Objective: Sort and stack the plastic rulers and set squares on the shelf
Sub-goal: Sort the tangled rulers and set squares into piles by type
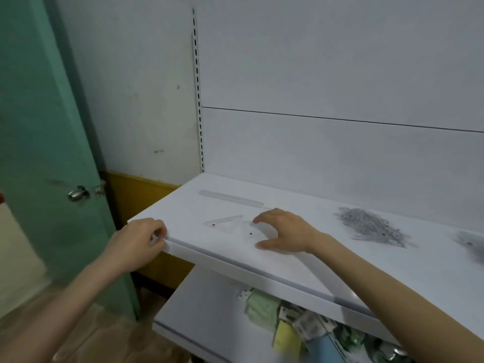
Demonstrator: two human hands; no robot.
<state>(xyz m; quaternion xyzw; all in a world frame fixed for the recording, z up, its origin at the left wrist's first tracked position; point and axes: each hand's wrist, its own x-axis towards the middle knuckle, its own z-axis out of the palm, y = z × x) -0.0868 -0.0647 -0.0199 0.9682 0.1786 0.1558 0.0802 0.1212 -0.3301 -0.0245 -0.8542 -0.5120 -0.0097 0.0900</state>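
Observation:
A clear plastic ruler (230, 198) lies flat near the back of the white shelf (327, 260). In front of it lies a clear set square (222, 223). A second clear set square (251, 233) lies just to its right. My right hand (284, 229) arches over this second set square, fingers at its far side and thumb at its near side, spread wide. My left hand (138, 241) sits at the shelf's front left corner, its fingers curled over the front edge.
A heap of clear grey plastic pieces (372, 227) lies on the shelf to the right, with another heap (471, 242) at the frame's edge. The lower shelf (183, 310) holds coloured packets (288, 326). A green door (39, 153) stands at the left.

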